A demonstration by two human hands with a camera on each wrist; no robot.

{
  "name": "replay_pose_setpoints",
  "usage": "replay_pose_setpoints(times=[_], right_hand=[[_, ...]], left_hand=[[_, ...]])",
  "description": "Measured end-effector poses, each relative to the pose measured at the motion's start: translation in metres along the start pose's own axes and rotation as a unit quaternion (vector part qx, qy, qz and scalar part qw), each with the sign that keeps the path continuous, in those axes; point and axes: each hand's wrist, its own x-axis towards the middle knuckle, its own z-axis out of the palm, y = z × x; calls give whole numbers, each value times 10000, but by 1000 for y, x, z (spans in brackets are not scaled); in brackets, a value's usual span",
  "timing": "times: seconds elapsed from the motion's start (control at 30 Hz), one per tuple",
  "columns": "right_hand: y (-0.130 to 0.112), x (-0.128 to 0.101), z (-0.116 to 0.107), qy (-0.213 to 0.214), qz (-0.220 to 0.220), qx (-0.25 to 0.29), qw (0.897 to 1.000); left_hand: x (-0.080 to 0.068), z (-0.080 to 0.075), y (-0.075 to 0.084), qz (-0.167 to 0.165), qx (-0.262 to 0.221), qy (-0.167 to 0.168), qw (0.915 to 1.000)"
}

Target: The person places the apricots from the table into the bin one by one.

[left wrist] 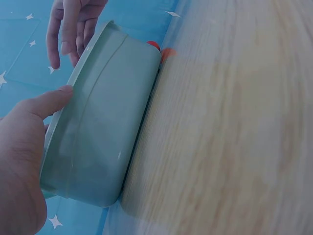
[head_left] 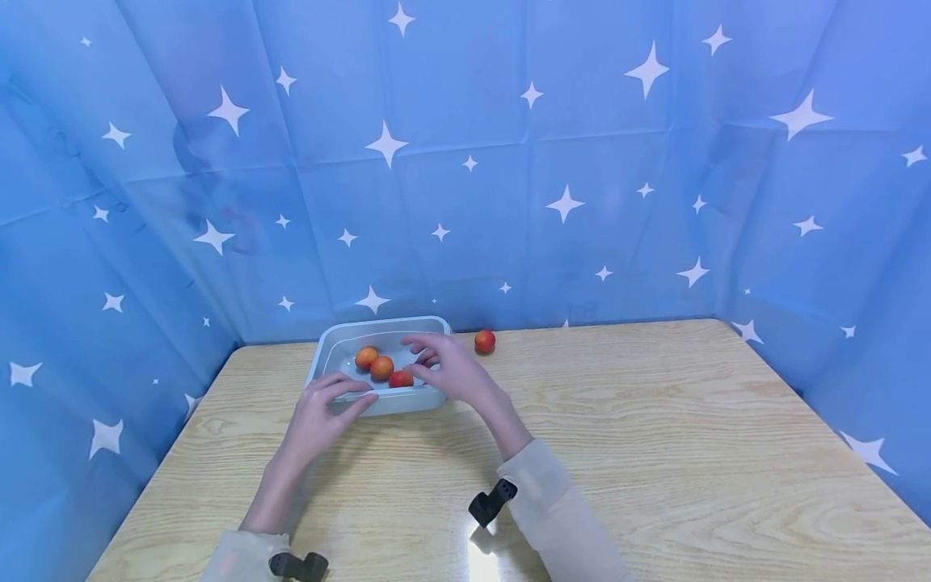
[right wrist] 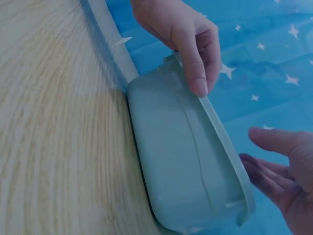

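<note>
A pale blue-green plastic basin [head_left: 396, 403] stands on the table at its far left part. Inside it lie two orange fruits, one [head_left: 367, 358] behind the other [head_left: 381, 369], and a red fruit [head_left: 401, 379] by the near wall. My left hand [head_left: 318, 414] pinches the basin's near rim, thumb outside and fingers over the inner side; the left wrist view shows the thumb [left wrist: 55, 101] against the rim. Above the basin's right end hovers my right hand [head_left: 454, 372], close to the red fruit. Its thumb and fingers are parted with nothing between them, as the right wrist view shows.
Another red fruit [head_left: 485, 341] sits on the wooden table [head_left: 655, 436] just right of the basin, near the back edge. A blue curtain [head_left: 494, 202] with white stars hangs behind and at both sides. Each wrist wears a small black camera.
</note>
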Motion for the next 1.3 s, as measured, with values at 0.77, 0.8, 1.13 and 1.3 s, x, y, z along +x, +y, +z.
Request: replay_pose_setpoints(times=[0.77,0.8,1.13,1.3], right_hand=[[16,3,-27,1093,-57,94,9939],[18,4,-28,1129,-45,77,9936],[40,3,-39,1267,75,-42,9919],[50,1,-43,1381,157,-15,9903]], left_hand=[[0,2,-3,198,-91,114,9997],[0,2,-3,194,-85,122,9997],[0,2,-2,118,0,141,9998],[0,3,-1,97,0,127,9999]])
